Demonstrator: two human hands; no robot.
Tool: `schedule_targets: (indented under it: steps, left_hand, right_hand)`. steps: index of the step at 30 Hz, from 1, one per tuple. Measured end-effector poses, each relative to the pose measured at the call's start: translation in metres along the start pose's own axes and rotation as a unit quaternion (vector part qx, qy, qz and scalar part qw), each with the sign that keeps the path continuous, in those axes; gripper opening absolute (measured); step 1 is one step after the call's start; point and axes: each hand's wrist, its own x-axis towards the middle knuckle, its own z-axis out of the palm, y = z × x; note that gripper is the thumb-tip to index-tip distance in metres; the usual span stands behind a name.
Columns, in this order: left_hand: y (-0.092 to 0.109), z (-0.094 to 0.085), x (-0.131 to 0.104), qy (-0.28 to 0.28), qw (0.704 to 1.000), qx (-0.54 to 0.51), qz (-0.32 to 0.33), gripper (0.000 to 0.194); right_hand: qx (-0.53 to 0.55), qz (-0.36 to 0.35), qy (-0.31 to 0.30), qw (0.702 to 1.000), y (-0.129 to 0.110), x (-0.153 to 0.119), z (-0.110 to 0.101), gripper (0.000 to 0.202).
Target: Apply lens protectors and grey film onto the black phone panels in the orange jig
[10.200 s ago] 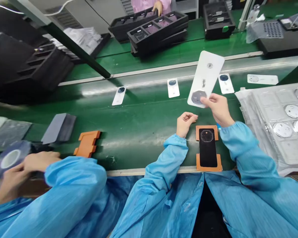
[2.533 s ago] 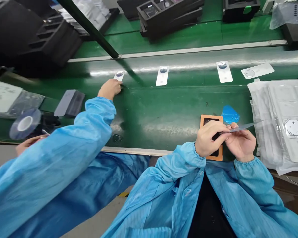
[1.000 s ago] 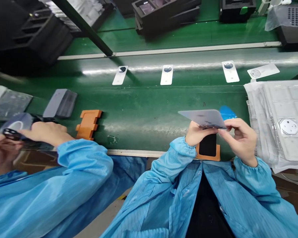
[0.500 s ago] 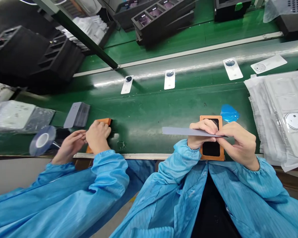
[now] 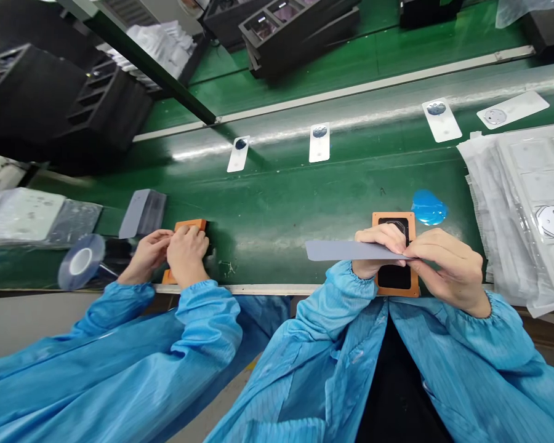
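A thin grey sheet [image 5: 337, 250] is pinched in my left hand [image 5: 379, 246], its free end pointing left. My right hand [image 5: 447, 264] pinches the sheet's right end, fingertips close to those of my left hand. Beneath both hands lies an orange frame [image 5: 414, 280] with a black inner pad, partly covered by my left hand. A crumpled blue film [image 5: 428, 207] rests on the green surface just beyond my right hand.
At the left, a co-worker's hands [image 5: 187, 252] are over another orange frame [image 5: 202, 224], near a tape roll [image 5: 80, 261] and stacked grey sheets [image 5: 143, 214]. White cards [image 5: 319, 143] lie farther back. Plastic trays [image 5: 530, 246] stand at the right; a dark post [image 5: 166, 80] rises upper left.
The grey sheet has tilted so more of its face shows, still between my hands. The co-worker's left hand has moved right, closer to the other hand. The view has shifted slightly.
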Motion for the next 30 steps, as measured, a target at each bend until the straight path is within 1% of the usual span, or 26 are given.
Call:
schedule_targets:
  steps: [2,3,5,6,8,9,10,11,12,13,14,15,16,17,18,20,21,23,26,30]
  left_hand:
    - [0.002,0.001,-0.006,0.040,0.994,-0.086,-0.061,0.021]
    - [0.003,0.000,-0.009,0.059,0.988,-0.119,-0.084,0.029]
    - [0.006,-0.006,-0.014,0.101,0.975,-0.158,-0.116,0.049]
    - [0.006,-0.012,-0.016,0.130,0.969,-0.163,-0.133,0.060]
    - [0.007,-0.029,-0.015,0.218,0.949,-0.136,-0.182,0.074]
    - [0.007,-0.039,-0.013,0.260,0.938,-0.103,-0.207,0.076]
    - [0.007,-0.049,-0.009,0.279,0.932,-0.059,-0.224,0.073]
    - [0.006,-0.057,-0.004,0.264,0.938,-0.009,-0.225,0.066]
    - [0.005,-0.064,0.003,0.217,0.952,0.037,-0.211,0.057]
    - [0.004,-0.068,0.012,0.141,0.970,0.074,-0.182,0.049]
    - [0.003,-0.070,0.022,0.049,0.983,0.101,-0.146,0.044]
    - [0.000,-0.069,0.032,-0.045,0.985,0.120,-0.111,0.041]
    - [-0.003,-0.067,0.043,-0.130,0.978,0.134,-0.088,0.041]
    - [-0.007,-0.063,0.055,-0.204,0.965,0.145,-0.081,0.043]
    - [-0.012,-0.058,0.065,-0.265,0.948,0.151,-0.089,0.044]
    - [-0.022,-0.050,0.084,-0.352,0.915,0.155,-0.125,0.045]
    - [-0.027,-0.046,0.091,-0.378,0.902,0.152,-0.142,0.047]
    - [-0.034,-0.040,0.101,-0.407,0.889,0.141,-0.158,0.052]
    - [-0.040,-0.034,0.107,-0.423,0.882,0.134,-0.162,0.060]
    - [-0.043,-0.030,0.110,-0.427,0.877,0.117,-0.187,0.061]
  right_hand:
    - [0.000,0.042,-0.004,0.999,0.002,-0.006,-0.003,0.022]
    - [0.002,0.081,0.002,0.997,0.005,-0.010,-0.005,0.016]
    - [0.018,0.194,0.025,0.980,0.015,-0.020,-0.013,0.004]
    - [0.038,0.261,0.038,0.964,0.022,-0.025,-0.018,0.007]
    - [0.096,0.386,0.051,0.916,0.041,-0.034,-0.027,0.023]
    - [0.127,0.437,0.045,0.889,0.052,-0.038,-0.030,0.031]
    - [0.155,0.477,0.032,0.864,0.062,-0.040,-0.031,0.039]
    - [0.177,0.507,0.014,0.844,0.072,-0.042,-0.031,0.045]
    - [0.193,0.528,-0.005,0.827,0.081,-0.043,-0.030,0.049]
    - [0.204,0.542,-0.022,0.815,0.088,-0.042,-0.027,0.052]
    - [0.211,0.551,-0.034,0.807,0.093,-0.042,-0.024,0.054]
    - [0.211,0.556,-0.039,0.803,0.097,-0.041,-0.020,0.055]
    - [0.207,0.560,-0.039,0.802,0.100,-0.040,-0.017,0.055]
    - [0.198,0.561,-0.035,0.803,0.101,-0.039,-0.014,0.054]
    - [0.186,0.562,-0.030,0.805,0.103,-0.039,-0.012,0.053]
    - [0.169,0.560,-0.024,0.810,0.104,-0.039,-0.009,0.050]
    - [0.165,0.558,-0.027,0.813,0.105,-0.040,-0.009,0.048]
    - [0.157,0.554,-0.040,0.816,0.105,-0.041,-0.010,0.044]
    - [0.141,0.555,-0.065,0.817,0.106,-0.039,-0.012,0.038]
    - [0.124,0.570,-0.093,0.807,0.108,-0.034,-0.016,0.031]
